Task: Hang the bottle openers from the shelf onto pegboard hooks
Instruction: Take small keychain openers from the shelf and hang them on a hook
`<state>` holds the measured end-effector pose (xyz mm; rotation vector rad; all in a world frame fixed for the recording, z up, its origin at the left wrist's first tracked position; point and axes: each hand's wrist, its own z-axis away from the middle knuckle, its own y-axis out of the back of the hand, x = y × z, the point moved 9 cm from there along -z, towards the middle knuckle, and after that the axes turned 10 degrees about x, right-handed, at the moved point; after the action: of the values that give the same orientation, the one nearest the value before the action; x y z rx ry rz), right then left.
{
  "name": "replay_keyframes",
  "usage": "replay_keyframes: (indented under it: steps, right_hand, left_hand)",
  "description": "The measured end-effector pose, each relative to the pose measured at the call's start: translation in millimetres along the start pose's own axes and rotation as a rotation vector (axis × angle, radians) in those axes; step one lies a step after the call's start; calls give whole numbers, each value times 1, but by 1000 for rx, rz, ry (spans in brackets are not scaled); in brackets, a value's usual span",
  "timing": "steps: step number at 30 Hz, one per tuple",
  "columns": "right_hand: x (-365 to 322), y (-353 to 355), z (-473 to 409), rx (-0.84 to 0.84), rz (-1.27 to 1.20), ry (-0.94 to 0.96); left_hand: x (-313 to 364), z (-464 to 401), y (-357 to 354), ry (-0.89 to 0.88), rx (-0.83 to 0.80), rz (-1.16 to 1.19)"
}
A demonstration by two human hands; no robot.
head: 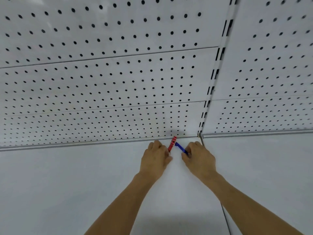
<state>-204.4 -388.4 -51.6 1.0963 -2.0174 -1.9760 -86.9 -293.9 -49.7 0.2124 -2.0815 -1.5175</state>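
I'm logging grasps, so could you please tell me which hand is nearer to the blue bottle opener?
Right. The right hand pinches the blue bottle opener at its lower end. The left hand is just to its left, holding the red bottle opener instead.

Red bottle opener (172, 144) with thin white markings, in left hand (156, 157) at 12 o'clock of it. Blue bottle opener (181, 148), solid colour, in right hand (199, 158), at 10 o'clock of it. Pegboard (101, 78) white, regular grid of dark round holes. Upright strip (215, 78) white with paired black slots. Shelf (67, 184) plain pale grey-white.
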Motion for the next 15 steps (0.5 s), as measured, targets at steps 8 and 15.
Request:
replay_keyframes:
  steps: [8, 15]
  right_hand:
    - [5, 10, 56, -106, -117, -200]
    - [16, 27, 104, -62, -359, -383]
  left_hand:
    - [14, 38, 1, -109, -179, -66]
    - [19, 69, 39, 101, -64, 578]
